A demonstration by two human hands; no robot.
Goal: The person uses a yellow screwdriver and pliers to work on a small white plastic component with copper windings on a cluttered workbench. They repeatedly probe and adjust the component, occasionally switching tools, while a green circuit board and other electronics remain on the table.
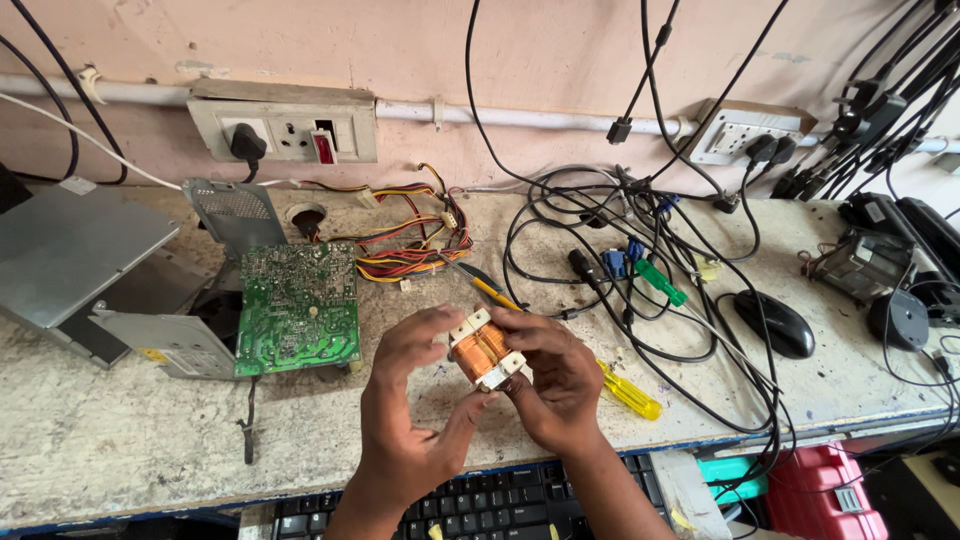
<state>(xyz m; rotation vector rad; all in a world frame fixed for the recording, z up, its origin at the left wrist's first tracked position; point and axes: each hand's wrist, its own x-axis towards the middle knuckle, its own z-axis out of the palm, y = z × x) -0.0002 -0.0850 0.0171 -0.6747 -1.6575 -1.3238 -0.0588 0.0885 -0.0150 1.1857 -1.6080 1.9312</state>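
head view, workbench. a small transformer (pixel 485 350), copper-coloured windings between pale end pieces, is held just above the table (pixel 130 440) near the middle of its front edge. the left hand (pixel 405 400) grasps it from the left, thumb and fingertips on the near and upper ends; the right hand (pixel 555 380) closes on it from the right, fingers wrapped over the top and far end. both hands are clenched on the part, neither released.

handling, as judged: the part looks dense and stiff for its size, with a rigid core; the wound wire and any thin leads appear fragile, so a hold on the pale end pieces seems safer than on the windings.

on the table: a green circuit board (pixel 298 308) lies left of the hands, resting on an opened grey metal power-supply case (pixel 160 340); a bundle of red, yellow and black wires (pixel 410 250) lies toward the back edge; a yellow-handled screwdriver (pixel 625 392) lies just right of the right hand; a black mouse (pixel 775 322) sits among black cables (pixel 640 300) toward the right edge. a keyboard (pixel 490 505) shows below the front edge.
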